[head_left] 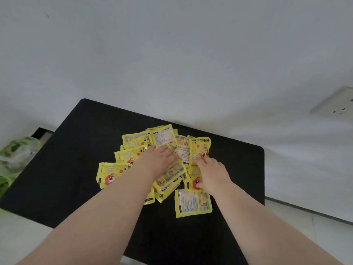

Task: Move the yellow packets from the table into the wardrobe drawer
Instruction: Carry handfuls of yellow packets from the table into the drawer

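Yellow packets (133, 150) heaped on black table (76, 159); L hand (158, 159) & R hand (212, 173) press down, fingers (168, 152) flat (gripping nothing).

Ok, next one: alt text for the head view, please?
A person's left hand and right hand rest on overlapping yellow packets spread over a black table. Behind is a white wall with a socket at the right; a green bag lies left of the table.

Left grip (160, 159) and right grip (212, 175) reach forward side by side, palms down, fingers extended.
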